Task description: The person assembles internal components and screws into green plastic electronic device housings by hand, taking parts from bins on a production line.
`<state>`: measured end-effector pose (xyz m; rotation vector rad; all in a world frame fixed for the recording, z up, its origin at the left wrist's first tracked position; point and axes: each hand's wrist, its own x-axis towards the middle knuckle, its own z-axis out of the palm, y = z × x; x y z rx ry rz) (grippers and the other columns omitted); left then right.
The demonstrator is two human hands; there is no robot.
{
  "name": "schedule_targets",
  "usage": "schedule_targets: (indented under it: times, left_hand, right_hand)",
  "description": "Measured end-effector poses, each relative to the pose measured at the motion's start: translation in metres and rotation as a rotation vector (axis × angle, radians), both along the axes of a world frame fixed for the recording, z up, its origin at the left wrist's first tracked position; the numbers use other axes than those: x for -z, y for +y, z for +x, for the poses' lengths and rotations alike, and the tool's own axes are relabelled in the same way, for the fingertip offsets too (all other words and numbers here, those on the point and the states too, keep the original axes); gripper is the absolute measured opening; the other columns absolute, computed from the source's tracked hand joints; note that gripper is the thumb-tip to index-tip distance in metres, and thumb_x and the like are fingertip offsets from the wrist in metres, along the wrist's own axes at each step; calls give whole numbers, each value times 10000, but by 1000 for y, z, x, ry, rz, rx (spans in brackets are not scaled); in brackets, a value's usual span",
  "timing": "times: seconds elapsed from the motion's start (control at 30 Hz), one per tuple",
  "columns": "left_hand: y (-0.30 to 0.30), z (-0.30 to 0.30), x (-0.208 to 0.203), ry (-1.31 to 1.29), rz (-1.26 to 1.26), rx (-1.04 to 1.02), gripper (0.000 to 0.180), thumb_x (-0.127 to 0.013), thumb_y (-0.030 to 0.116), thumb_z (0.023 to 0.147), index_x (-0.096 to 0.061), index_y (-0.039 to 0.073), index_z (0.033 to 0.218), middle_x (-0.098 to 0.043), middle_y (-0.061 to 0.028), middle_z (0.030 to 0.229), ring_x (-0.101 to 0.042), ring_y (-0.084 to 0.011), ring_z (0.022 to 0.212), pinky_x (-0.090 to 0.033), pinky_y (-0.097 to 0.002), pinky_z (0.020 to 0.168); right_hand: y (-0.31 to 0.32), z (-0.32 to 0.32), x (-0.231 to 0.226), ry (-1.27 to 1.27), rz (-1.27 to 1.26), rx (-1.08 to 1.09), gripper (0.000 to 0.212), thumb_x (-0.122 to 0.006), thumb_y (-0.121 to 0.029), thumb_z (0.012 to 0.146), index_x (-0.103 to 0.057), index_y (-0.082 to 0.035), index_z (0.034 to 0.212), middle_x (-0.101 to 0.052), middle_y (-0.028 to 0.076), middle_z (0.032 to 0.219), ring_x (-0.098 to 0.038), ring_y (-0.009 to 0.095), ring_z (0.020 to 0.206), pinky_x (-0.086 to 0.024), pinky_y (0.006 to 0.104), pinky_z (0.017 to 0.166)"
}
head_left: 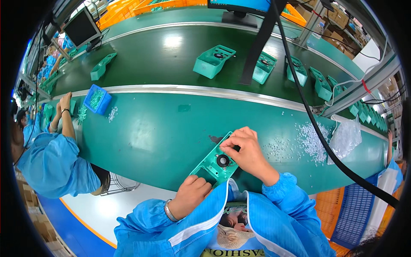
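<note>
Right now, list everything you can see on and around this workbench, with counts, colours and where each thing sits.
Plastic panel: one, teal, near bench edge, under both hands.
White bits: scattered pile, white, bench right.
Plastic bag: one, clear, beside the bits.
Blue bin: one, bench left.
Teal housings: several, on the conveyor belt.
Monitors: two, black, behind the belt.
Black cable: one, crossing right.
Co-worker: one, blue coat, left.
Left hand: at panel's near end.
Right hand: on panel's top.

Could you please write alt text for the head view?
Two bare hands work on a green plastic panel at a green bench's edge: the left hand steadies its near end, the right hand pinches at its top. Small white parts lie scattered nearby.
</note>
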<state>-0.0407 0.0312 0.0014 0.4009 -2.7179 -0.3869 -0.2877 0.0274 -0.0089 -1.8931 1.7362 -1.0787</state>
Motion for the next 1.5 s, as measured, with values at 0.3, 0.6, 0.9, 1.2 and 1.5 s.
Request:
schedule_targets:
  times: [0.3,0.6,0.9,1.2,1.5]
  left_hand:
    - [1,3,3,69,8,12,54,-637,139,822,-637,85,827,-510,-44,799,-510,-223,807,-417,-386,782]
    - [-1,6,18,71,99,5,141,-612,207,785,-631,78,838,-532,-65,864,-519,-256,823,-425,-411,817]
    - [0,6,26,127,52,-47,205,-638,149,724,-663,39,895,-585,-86,889,-552,-298,872,-447,-444,833]
    - [-1,14,49,77,102,-162,146,-653,187,779,-638,49,825,-558,-120,839,-536,-347,896,-442,-446,803]
    - [0,9,32,78,98,-192,126,-684,116,735,-587,38,752,-509,-122,766,-513,-350,814,-409,-451,744]
  right_hand:
    - [-4,12,8,-6,-22,80,59,-807,-166,796,-762,-135,776,-632,-23,742,-567,205,874,-381,390,904]
    - [-2,23,-7,426,-240,40,102,-779,-121,688,-742,-116,783,-644,32,835,-584,276,942,-423,486,916]
    - [18,38,2,431,-231,102,181,-726,-137,777,-724,-40,930,-594,49,882,-552,271,1008,-400,503,1023]
    - [40,18,-9,363,-219,119,344,-776,-220,819,-718,-93,1133,-611,56,975,-547,270,1050,-404,498,1008]
    - [200,-136,-29,517,-1,862,103,-775,-98,811,-707,-115,887,-656,50,802,-607,284,853,-446,427,842]
